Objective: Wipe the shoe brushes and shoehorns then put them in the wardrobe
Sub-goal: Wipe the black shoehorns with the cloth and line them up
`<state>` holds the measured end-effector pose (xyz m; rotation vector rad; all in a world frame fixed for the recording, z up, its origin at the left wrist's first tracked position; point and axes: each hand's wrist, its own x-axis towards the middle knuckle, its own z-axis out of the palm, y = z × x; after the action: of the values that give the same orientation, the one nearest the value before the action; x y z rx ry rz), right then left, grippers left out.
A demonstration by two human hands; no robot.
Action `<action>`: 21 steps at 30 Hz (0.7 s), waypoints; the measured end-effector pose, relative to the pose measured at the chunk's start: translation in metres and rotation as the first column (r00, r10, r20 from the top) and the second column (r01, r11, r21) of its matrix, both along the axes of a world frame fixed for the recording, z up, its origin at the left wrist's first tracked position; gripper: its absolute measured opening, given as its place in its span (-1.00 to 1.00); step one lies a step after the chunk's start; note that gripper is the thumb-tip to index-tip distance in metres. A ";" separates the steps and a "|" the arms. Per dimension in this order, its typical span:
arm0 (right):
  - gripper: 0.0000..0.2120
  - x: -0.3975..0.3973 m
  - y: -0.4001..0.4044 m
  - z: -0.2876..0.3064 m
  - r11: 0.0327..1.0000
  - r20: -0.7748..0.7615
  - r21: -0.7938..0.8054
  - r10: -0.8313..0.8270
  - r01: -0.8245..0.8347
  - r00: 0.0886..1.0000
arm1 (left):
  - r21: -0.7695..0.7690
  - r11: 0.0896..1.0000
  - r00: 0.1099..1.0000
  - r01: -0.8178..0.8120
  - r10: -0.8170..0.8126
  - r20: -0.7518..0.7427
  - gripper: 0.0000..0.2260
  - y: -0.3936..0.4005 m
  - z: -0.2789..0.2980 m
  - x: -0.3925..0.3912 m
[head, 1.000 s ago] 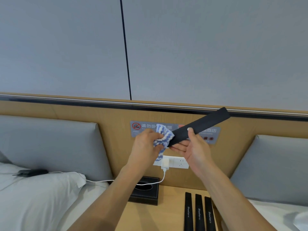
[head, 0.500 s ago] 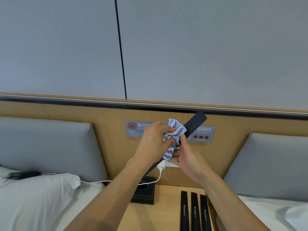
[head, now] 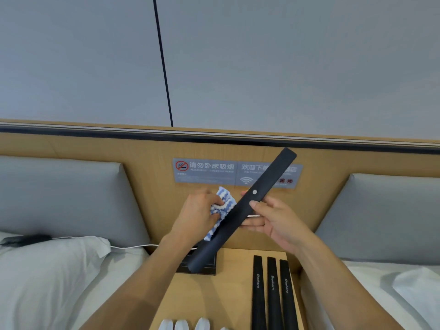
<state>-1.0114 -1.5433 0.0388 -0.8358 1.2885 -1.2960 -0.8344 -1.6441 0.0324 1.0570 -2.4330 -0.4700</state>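
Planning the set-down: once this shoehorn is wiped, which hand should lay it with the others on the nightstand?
Right. The right hand already grips the shoehorn, and the three laid shoehorns sit on its side. The left hand is busy holding the cloth.

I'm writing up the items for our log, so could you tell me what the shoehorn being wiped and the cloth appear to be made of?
The held shoehorn looks like matte black plastic, possibly a leather-look wrap: flat, stiff, low sheen, with a small silver stud. The cloth looks like soft fluffy microfibre or terry, blue and white wavy stripes, bunched in the left hand.
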 end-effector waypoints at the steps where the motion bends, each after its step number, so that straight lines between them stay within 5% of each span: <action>1: -0.75 0.000 0.001 -0.003 1.000 0.015 0.020 -0.006 0.005 1.000 | 0.012 1.000 1.000 -0.010 0.010 0.015 -0.73 0.001 -0.006 0.001; 8: -0.73 -0.011 0.019 -0.037 0.987 0.006 0.145 -0.072 0.071 0.997 | 0.074 0.994 0.995 -0.083 0.079 0.066 -0.72 0.009 -0.042 0.010; 15: -0.71 -0.024 0.034 -0.110 0.897 -0.390 0.288 -0.208 0.334 0.897 | 0.152 0.987 0.998 -0.044 0.035 0.060 -0.72 0.032 -0.080 0.008; 21: -0.65 -0.035 0.043 -0.192 0.813 -0.552 0.452 -0.070 0.368 0.831 | 0.258 0.962 0.995 -0.092 0.082 0.049 -0.71 0.046 -0.115 0.010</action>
<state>-1.0463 -1.5006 -0.1532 -0.6368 2.1250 -0.8078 -0.8246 -1.5978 -0.0822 1.2844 -2.3907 -0.7622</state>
